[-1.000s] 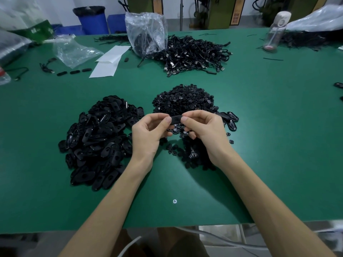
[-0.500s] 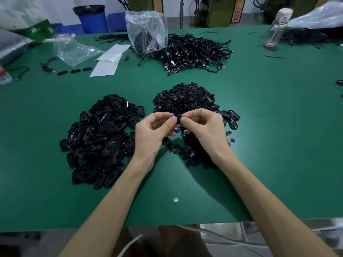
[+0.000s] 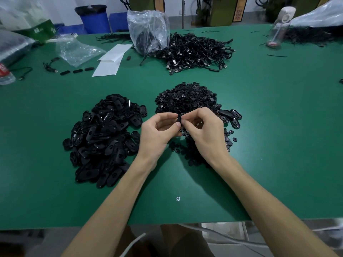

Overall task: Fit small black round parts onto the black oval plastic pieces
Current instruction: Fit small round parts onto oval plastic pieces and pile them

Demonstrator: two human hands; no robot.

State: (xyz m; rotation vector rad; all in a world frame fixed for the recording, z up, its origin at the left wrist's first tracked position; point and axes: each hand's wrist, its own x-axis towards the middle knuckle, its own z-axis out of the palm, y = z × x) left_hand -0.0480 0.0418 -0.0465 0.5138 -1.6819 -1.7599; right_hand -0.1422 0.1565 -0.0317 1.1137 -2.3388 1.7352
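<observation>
Centrally, small black plastic piece [image 3: 179, 117]

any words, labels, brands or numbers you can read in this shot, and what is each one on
Nothing can be read well enough to quote.
Green box, back left: white print, too blurred to read.
Vertical sign at the back: dark characters, too small to read.
Bottle at the left edge: red label, print too blurred to read.
Black piece pinched between the left hand and the right hand: no marking visible.
</observation>
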